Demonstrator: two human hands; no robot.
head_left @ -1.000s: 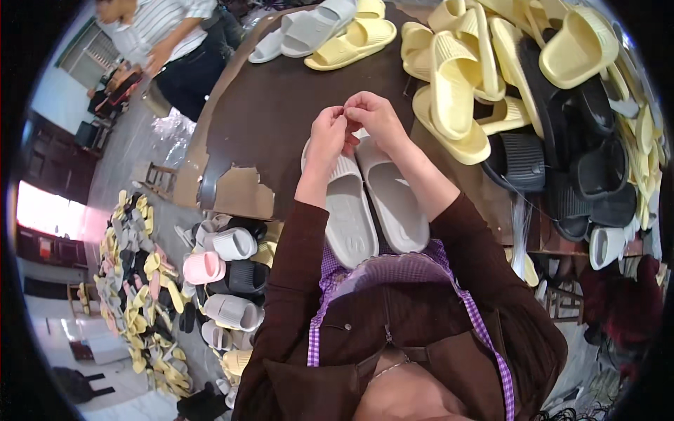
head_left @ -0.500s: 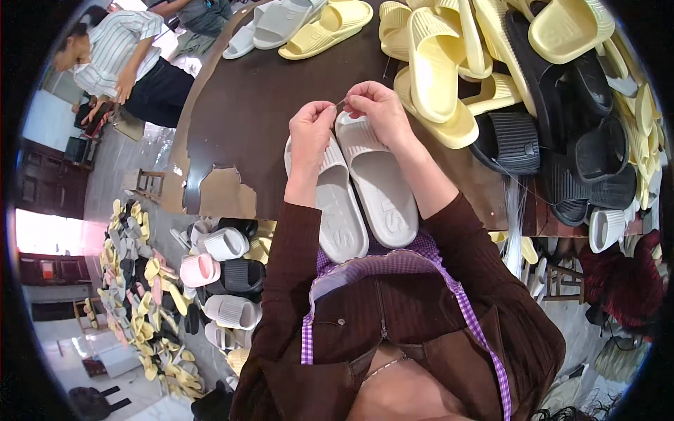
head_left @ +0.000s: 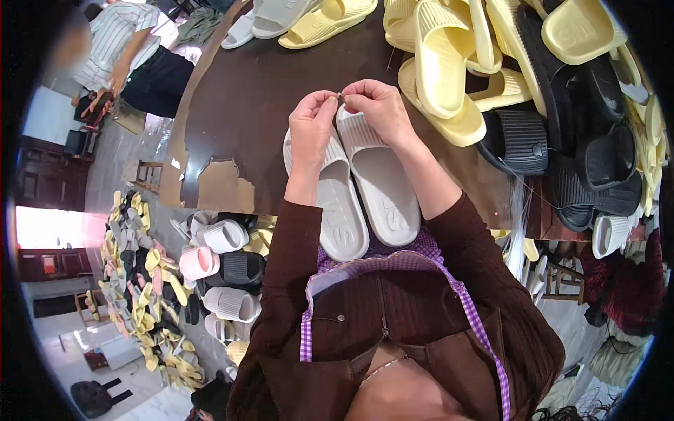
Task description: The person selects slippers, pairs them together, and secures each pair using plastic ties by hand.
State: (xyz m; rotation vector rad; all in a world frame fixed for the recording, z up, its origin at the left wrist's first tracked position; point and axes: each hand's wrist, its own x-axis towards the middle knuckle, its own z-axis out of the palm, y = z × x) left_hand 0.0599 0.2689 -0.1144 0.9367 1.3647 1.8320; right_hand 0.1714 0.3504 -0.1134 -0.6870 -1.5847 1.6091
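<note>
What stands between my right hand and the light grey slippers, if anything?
Nothing visible: in this view your right hand overlaps the toe end of the right grey slipper, and your left hand overlaps the strap of the left grey slipper. The nearest yellow slipper lies off to the right.

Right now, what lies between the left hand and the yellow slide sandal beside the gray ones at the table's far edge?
In the head view, only bare dark-brown tabletop shows between the left hand and that yellow slide sandal.
</note>
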